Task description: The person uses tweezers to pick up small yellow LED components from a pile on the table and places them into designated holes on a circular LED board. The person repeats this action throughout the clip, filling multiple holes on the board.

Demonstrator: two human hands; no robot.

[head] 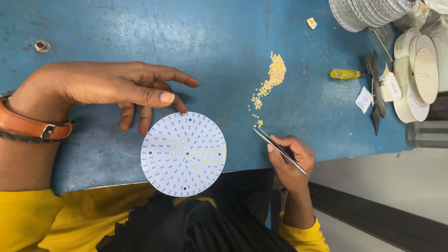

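A round white board (183,154) is steadied at the near edge of a blue bench (224,42), overhanging it slightly above a lap in yellow and black. The left hand (98,88) is spread flat on the bench beside the board, its fingers (165,97) resting at the upper left rim; nothing is gripped by it. Tweezers (279,150) are pinched in the right hand (290,158), thumb and forefinger closed narrowly about the shaft. The tips are aimed up and to the left, set down just at the lowest chips (258,123) of a loose yellow trail that is strung diagonally away toward the far right. Whether a chip is caught between the tips cannot be told.

The board lies left of the tweezers, near but apart from them, and a few rows on it are already filled with yellow dots, the rest bare. The tweezers' long axis is slanted from the lower right toward the chips rather than the board. The right hand is clearly the nearer to the chips; the left is the nearer to the board.

Stacked boards (368,11) and a yellow-handled screwdriver (346,74) are seen at the far right.
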